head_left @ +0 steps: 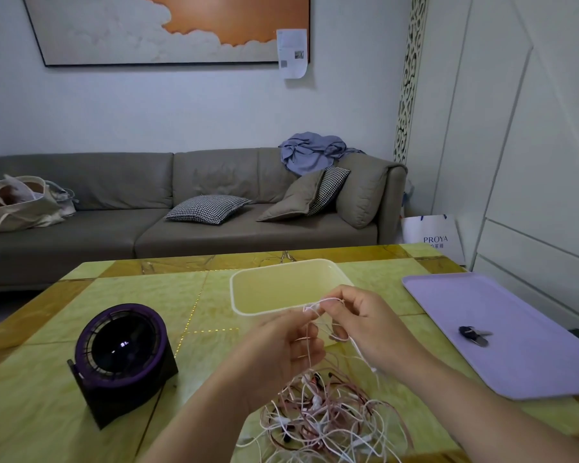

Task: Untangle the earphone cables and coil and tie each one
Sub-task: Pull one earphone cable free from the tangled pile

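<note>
A tangle of white and pinkish-red earphone cables (328, 419) lies on the yellow-green table (47, 396) at the front middle. Several strands rise from it to both hands. My left hand (281, 349) pinches the white and pink strands at its fingertips, fingers curled. My right hand (361, 322) pinches a white cable loop right beside the left fingertips, and a white strand trails down from it to the pile. Both hands are raised above the tangle, just in front of the near rim of a pale plastic bin (345, 279).
A dark purple desk fan (121, 359) stands at the left of the table. A lilac tray (522, 362) lies at the right with a dark key fob and keys (473, 334) on it. A grey sofa with cushions stands behind the table.
</note>
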